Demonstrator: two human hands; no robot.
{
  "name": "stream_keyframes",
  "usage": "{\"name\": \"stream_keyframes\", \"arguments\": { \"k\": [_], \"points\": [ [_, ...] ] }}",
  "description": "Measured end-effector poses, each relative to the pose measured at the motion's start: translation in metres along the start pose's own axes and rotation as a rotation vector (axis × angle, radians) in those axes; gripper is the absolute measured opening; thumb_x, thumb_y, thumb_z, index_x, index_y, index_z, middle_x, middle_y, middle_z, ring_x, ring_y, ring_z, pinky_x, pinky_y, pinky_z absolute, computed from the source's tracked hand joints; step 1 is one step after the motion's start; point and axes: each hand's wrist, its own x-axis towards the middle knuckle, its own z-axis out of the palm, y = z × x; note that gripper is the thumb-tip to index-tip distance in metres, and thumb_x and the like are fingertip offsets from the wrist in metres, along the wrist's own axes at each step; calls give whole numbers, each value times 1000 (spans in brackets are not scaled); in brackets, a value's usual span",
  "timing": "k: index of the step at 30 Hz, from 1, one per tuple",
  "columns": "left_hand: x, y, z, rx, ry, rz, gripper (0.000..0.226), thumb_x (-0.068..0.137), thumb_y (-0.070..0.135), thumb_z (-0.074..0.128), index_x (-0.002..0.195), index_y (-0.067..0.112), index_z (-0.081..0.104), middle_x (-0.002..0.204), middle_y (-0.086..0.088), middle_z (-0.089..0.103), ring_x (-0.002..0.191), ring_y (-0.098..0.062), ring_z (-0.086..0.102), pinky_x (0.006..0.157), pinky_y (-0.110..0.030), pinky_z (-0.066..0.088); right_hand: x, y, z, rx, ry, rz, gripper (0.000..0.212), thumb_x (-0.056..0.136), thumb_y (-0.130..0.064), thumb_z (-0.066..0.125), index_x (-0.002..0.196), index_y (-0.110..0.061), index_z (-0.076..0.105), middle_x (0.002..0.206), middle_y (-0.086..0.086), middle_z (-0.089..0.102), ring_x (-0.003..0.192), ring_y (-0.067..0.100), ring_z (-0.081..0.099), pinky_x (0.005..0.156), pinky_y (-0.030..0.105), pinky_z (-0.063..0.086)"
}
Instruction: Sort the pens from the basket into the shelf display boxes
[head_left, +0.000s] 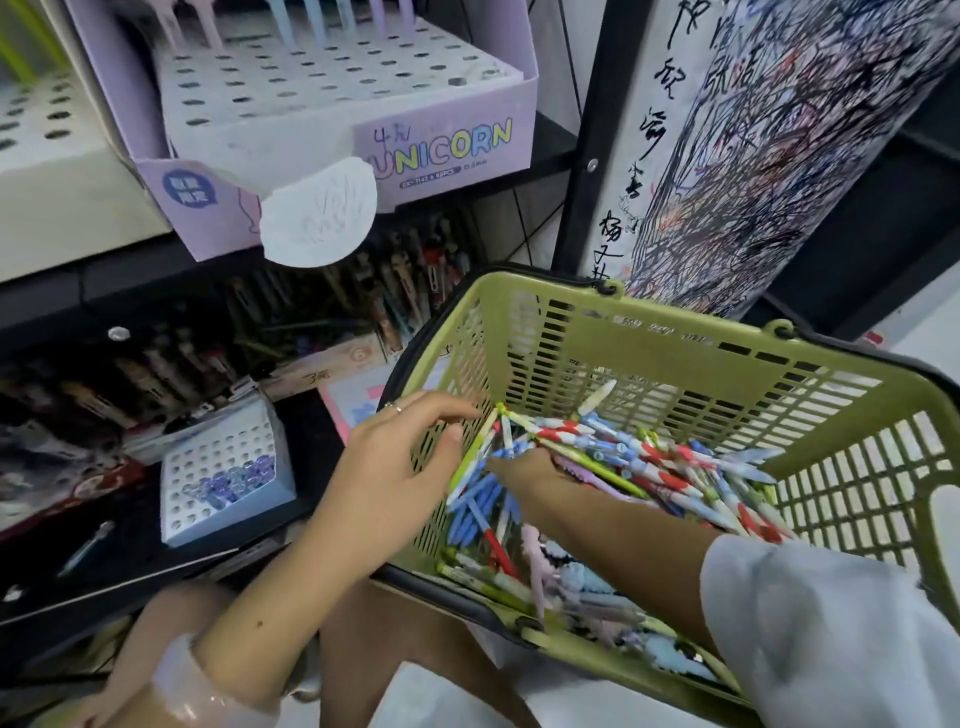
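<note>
Dozens of pens (613, 467) heaped in a green basket (675, 353), blue, red-and-white, green and pastel ones lying crosswise over each other, mostly toward the near and left part of the floor of it. Basket tilted, black handles folded down along the rim, resting just beside the shelving. Left hand (395, 467) over the basket's left wall, fingers (447, 410) stretched forward and a little spread, thumb pressed near the mesh, tips close to the upper ends of a few leaning pens; no clear grip on any pen, a ring on one finger. Right hand (524, 465) deep in the pile from the right, mostly buried among pens, fingers hidden, so grip impossible to tell. Pale sleeve (810, 623) on the right forearm, crossing over the basket's near rim. Up on the shelf, a lilac display box (441, 150) lettered UNICORN, its white perforated insert mostly unfilled, a few pastel pens (311, 21) standing along its back row, a torn white flap (322, 213) hanging from its front. Lower shelf: a small blue-grey display box (228, 483) with a holed insert and a cluster of purple-topped pens (234, 480) in its front rows. Behind that, dark rows of other pens (395, 280), blurred. To the right, a pillar (779, 156) covered in ink scribbles.
</note>
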Motion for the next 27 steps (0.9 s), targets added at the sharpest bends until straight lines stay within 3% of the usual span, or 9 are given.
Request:
{"name": "stream_keyframes", "arguments": {
  "k": [2,4,7,10,15,20,23,25,27],
  "points": [
    [-1,1,-1,-24,9,-18,24,89,16,53,90,39,59,95,26,61,96,14,52,80,0,33,-1,-3,16,41,32,36,41,86,-27,66,115,-3,52,99,13,58,77,20,59,52,25,43],
    [-1,1,-2,-42,27,-31,32,89,7,56,89,38,60,94,23,63,95,12,54,80,0,34,-3,-6,22,-1,81,37,35,86,-28,65,108,-3,56,84,8,56,62,16,54,45,24,41],
    [-2,2,-2,-43,15,-46,33,88,6,55,88,38,60,94,23,63,95,14,53,79,1,33,4,-6,27,-78,93,29,30,88,-31,59,100,-5,55,93,12,57,77,22,58,64,32,51],
    [0,2,-1,-45,-8,-50,30,88,6,55,89,36,61,93,23,63,94,13,53,78,1,33,6,-6,32,90,64,29,28,88,-30,58,100,-5,54,100,16,59,85,28,60,69,36,51],
    [1,2,-1,-60,-12,-56,34,89,8,54,87,42,58,91,24,62,93,12,53,77,0,34,8,-12,23,309,-36,60,33,90,-30,58,104,-12,34,82,6,43,79,25,54,73,35,47],
    [1,1,1,-49,18,-29,35,88,4,56,86,39,59,88,23,62,89,12,54,73,-1,35,0,-12,25,390,-242,31,30,92,-28,58,108,-4,49,77,12,51,65,24,54,61,36,51],
    [0,-1,1,-65,21,-34,33,87,4,56,86,36,61,90,20,64,89,9,55,74,-1,36,1,-13,25,388,-259,-1,27,91,-23,58,104,-1,51,84,18,54,71,31,57,67,41,55],
    [0,-1,1,-77,22,-57,32,88,5,55,85,36,62,91,17,65,89,7,56,76,-2,36,-2,-15,25,362,-267,-42,16,92,-16,56,93,-1,50,78,18,52,65,32,54,58,38,51],
    [1,-1,0,-80,26,-70,34,87,5,55,84,38,61,91,18,65,89,6,56,75,-2,36,-5,-17,25,324,-224,-84,14,91,-14,55,86,-2,49,76,17,49,68,30,53,62,35,47]
  ]
}}
